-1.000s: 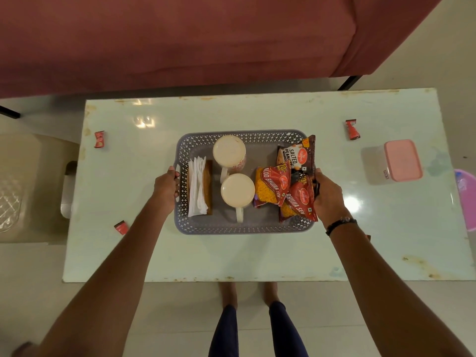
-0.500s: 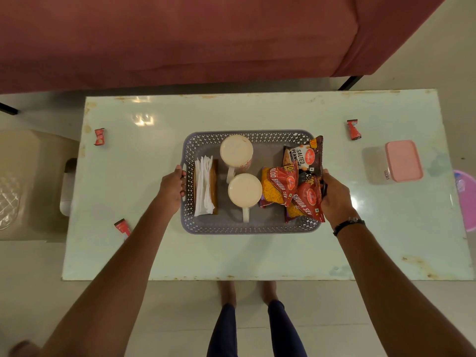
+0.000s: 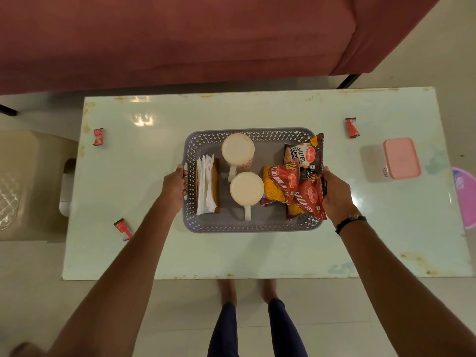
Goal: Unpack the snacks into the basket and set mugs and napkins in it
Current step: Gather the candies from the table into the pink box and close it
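Observation:
A grey perforated basket (image 3: 253, 226) sits mid-table. Inside it, white napkins (image 3: 206, 188) lie at the left, two cream mugs (image 3: 238, 149) (image 3: 246, 188) stand in the middle, and several red snack packets (image 3: 280, 185) with a salted-peanut packet (image 3: 305, 153) are piled at the right. My left hand (image 3: 175, 185) grips the basket's left handle. On the opposite side, my right hand (image 3: 336, 193) holds the right edge, partly hidden behind the packets.
Small red sachets lie around the table: (image 3: 98, 136), (image 3: 123, 228), (image 3: 351, 127). A clear box with a pink lid (image 3: 401, 158) stands at the right. A maroon sofa (image 3: 180, 34) runs behind the table; a beige stool (image 3: 25, 184) is at the left.
Both hands keep their hold on the basket's sides. The basket has shifted slightly right in view across the frames.

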{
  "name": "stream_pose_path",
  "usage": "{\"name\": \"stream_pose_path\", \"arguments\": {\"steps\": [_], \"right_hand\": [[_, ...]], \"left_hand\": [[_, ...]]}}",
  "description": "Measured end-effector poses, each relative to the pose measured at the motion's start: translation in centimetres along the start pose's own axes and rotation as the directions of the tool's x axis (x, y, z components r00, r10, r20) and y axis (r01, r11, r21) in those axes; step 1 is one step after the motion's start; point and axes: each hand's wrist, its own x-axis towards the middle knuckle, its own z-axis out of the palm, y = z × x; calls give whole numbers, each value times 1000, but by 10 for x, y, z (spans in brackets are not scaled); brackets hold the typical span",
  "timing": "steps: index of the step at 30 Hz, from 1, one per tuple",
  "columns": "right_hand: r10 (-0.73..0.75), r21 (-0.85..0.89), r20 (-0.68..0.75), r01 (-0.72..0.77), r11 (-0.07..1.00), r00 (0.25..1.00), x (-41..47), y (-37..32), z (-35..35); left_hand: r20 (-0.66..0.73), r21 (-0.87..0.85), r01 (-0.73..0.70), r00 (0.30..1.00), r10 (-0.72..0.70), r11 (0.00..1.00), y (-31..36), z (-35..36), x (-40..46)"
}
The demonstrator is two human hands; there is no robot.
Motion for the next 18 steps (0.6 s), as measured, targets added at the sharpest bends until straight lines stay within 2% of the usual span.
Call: {"name": "stream_pose_path", "arguments": {"steps": [6,8,10,13,15,18], "right_hand": [[-104,-119,30,107,987,994,-5,-2,-3],[-189,-201,-8,183,962,982,-12,-2,-3],[-285,-316,-55,254,914,957,-22,1,-5],[-394,-370,-64,344,863,917,-41,10,-16],[-427,-376,-73,372,849,901,-55,17,-27],[-498,-400,-110,420,814,860,-64,21,-47]], "left_hand": [[1,-21,-11,1000,11,1000,0,-1,1],[-52,61,-71,996,74,996,-2,0,0],[-188,221,-197,952,240,955,-8,0,-6],[-352,376,-296,831,431,878,-21,-1,-30],[-305,441,-405,771,558,801,-29,4,-53],[-84,455,-627,676,732,632,-35,26,-86]]}}
